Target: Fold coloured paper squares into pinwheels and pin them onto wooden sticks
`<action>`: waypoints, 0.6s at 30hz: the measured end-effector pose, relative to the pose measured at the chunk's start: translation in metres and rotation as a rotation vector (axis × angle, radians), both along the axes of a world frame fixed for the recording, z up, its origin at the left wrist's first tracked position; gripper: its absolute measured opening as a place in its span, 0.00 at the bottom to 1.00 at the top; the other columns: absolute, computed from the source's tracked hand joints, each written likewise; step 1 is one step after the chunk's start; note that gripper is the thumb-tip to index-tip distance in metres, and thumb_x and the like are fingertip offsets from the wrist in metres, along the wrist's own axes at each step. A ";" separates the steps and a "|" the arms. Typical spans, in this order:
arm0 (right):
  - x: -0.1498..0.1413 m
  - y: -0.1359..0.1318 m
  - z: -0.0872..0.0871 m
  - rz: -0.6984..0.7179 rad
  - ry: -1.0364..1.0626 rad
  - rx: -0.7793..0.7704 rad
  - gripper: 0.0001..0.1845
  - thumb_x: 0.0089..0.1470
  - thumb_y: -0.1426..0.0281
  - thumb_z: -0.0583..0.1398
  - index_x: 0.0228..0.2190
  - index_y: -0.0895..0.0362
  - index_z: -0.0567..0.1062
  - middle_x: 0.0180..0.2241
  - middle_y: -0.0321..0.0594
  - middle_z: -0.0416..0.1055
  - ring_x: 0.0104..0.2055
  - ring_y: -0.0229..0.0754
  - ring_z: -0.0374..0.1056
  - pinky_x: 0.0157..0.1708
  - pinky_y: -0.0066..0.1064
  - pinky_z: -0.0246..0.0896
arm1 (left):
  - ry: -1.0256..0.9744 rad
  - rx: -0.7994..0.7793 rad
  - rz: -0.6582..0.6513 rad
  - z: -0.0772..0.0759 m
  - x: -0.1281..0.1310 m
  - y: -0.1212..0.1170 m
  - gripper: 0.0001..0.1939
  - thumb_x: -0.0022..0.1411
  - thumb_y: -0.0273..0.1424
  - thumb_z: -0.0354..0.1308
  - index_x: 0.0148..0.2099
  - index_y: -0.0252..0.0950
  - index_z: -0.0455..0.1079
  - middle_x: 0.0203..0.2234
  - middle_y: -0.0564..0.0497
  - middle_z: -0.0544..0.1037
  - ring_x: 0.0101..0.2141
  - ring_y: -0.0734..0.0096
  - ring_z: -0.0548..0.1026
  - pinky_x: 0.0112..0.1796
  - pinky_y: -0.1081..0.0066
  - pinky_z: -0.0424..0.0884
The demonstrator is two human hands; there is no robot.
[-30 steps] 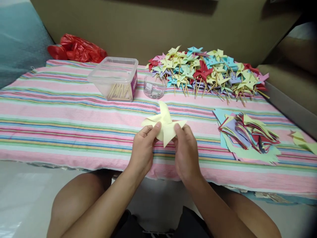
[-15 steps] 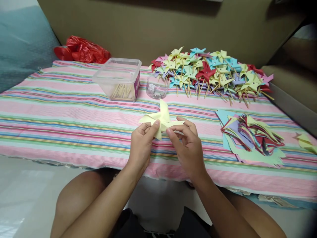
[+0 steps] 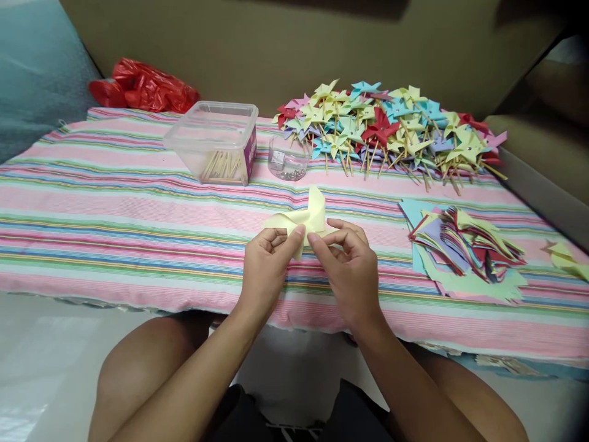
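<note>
A pale yellow paper pinwheel [image 3: 315, 212], with no stick visible on it, is held above the striped cloth. My left hand [image 3: 269, 261] pinches it near its centre, thumb on top. My right hand [image 3: 350, 267] is closed on its right side, thumb and index finger by the centre; the fingers hide part of the right blade. Just beyond stands a small clear tub [image 3: 288, 161] with small metal pieces at its bottom. To its left is a larger clear plastic box [image 3: 184, 147] holding several short wooden sticks [image 3: 224, 164].
A heap of coloured pinwheels on sticks [image 3: 381, 129] lies at the back right. Cut coloured papers [image 3: 464, 245] are stacked at the right, with a yellow folded piece [image 3: 568, 258] beyond them. A red plastic bag [image 3: 151, 89] sits at the back left on the striped cloth [image 3: 115, 245].
My right thumb and fingers have moved inward to the pinwheel's centre, bringing its right blade in. The pinwheel has shifted slightly right, and the camera view has moved a little.
</note>
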State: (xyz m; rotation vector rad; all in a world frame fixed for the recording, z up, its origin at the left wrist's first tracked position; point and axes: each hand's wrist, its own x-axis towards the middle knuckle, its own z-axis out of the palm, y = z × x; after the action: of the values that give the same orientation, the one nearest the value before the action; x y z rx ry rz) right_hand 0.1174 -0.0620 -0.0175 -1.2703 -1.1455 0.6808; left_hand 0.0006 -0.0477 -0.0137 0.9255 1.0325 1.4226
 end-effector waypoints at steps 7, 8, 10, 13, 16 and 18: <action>-0.002 0.003 -0.003 -0.020 0.065 0.009 0.10 0.50 0.65 0.68 0.24 0.55 0.74 0.45 0.44 0.69 0.54 0.49 0.68 0.43 0.39 0.73 | 0.002 -0.003 -0.005 0.001 0.003 -0.001 0.13 0.56 0.36 0.70 0.29 0.33 0.72 0.23 0.54 0.74 0.27 0.77 0.70 0.32 0.75 0.67; -0.002 0.003 -0.004 -0.021 0.065 0.011 0.10 0.50 0.65 0.68 0.23 0.55 0.74 0.45 0.44 0.69 0.53 0.49 0.69 0.43 0.39 0.73 | 0.001 -0.005 -0.005 0.001 0.003 -0.001 0.13 0.56 0.36 0.70 0.29 0.33 0.72 0.23 0.54 0.74 0.27 0.77 0.70 0.32 0.75 0.67; -0.002 0.003 -0.004 -0.023 0.062 0.014 0.10 0.50 0.66 0.68 0.23 0.55 0.74 0.44 0.44 0.70 0.53 0.49 0.69 0.43 0.39 0.73 | -0.001 -0.009 -0.008 0.001 0.003 0.000 0.13 0.56 0.36 0.70 0.29 0.33 0.72 0.23 0.54 0.74 0.27 0.77 0.70 0.32 0.75 0.67; -0.002 0.003 -0.003 -0.025 0.062 0.015 0.10 0.50 0.66 0.68 0.23 0.55 0.73 0.44 0.44 0.70 0.53 0.49 0.69 0.43 0.39 0.72 | 0.000 -0.011 -0.014 0.000 0.003 0.000 0.14 0.56 0.36 0.69 0.29 0.33 0.71 0.24 0.53 0.74 0.27 0.77 0.70 0.31 0.75 0.66; -0.002 0.002 -0.003 -0.020 0.058 0.010 0.10 0.50 0.67 0.68 0.23 0.55 0.74 0.45 0.44 0.70 0.53 0.48 0.69 0.43 0.39 0.72 | 0.004 -0.009 -0.015 0.000 0.003 0.000 0.15 0.57 0.36 0.69 0.28 0.33 0.69 0.22 0.54 0.72 0.26 0.78 0.68 0.31 0.75 0.65; -0.002 0.002 -0.003 -0.012 0.057 0.005 0.10 0.50 0.67 0.68 0.24 0.55 0.74 0.45 0.44 0.70 0.53 0.48 0.69 0.42 0.38 0.72 | 0.004 -0.008 -0.015 0.000 0.003 0.000 0.16 0.57 0.35 0.69 0.27 0.33 0.68 0.21 0.56 0.70 0.25 0.78 0.67 0.30 0.76 0.64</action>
State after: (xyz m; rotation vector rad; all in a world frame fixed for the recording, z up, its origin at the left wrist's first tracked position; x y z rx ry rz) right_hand 0.1155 -0.0598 -0.0200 -1.2453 -1.0915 0.7003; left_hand 0.0038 -0.0482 -0.0133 0.9290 1.0307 1.4037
